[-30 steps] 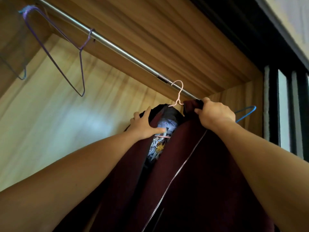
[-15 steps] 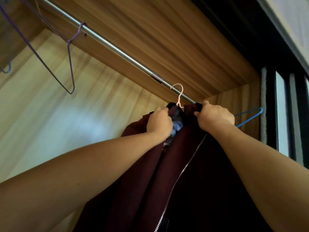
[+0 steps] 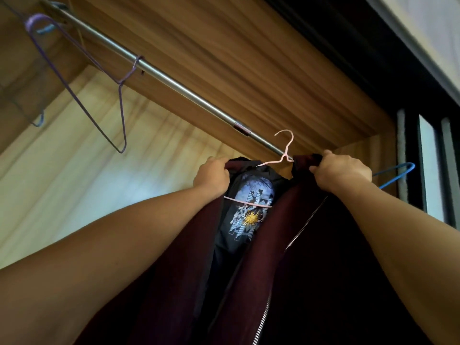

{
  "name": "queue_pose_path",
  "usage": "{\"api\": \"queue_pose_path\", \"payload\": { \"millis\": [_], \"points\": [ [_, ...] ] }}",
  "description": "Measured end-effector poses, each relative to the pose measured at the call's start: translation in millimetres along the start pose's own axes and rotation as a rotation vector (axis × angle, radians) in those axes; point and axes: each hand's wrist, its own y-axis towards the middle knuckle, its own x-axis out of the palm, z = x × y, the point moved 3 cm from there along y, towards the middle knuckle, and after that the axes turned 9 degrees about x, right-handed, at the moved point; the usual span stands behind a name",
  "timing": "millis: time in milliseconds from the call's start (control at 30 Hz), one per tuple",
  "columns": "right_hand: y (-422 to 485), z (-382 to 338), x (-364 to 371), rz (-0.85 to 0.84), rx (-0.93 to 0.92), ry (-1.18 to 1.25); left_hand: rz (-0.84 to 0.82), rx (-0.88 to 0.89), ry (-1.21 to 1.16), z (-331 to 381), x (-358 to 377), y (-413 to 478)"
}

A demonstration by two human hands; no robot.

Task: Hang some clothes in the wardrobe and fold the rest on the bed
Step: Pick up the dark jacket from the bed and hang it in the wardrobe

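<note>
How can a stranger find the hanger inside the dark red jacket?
Follow the silver metal rail rightward. There the left hand and right hand grip a dark red jacket over a pink wire hanger. Only it is pink; its neighbours are a purple wire hanger and a blue hanger.

Up on my left a purple hanger point(image 3: 121, 115) hangs bare and tilted. On my right the end of a blue hanger point(image 3: 398, 167) pokes out, the rest hidden. Past it is a window point(image 3: 427, 168), bright panes between dark bars, and a pale wall point(image 3: 433, 23) above.
</note>
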Motion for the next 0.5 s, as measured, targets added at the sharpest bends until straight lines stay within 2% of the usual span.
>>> {"api": "queue_pose_path", "payload": {
  "millis": [133, 500],
  "points": [
    [14, -21, -2, 0.016, -0.026, -0.055, -0.022, -0.01, 0.014, 0, 7, 11],
    [14, -53, 54, -0.144, -0.143, 0.009, -0.093, -0.079, 0.054, -45, 20, -20]
  ]
}}
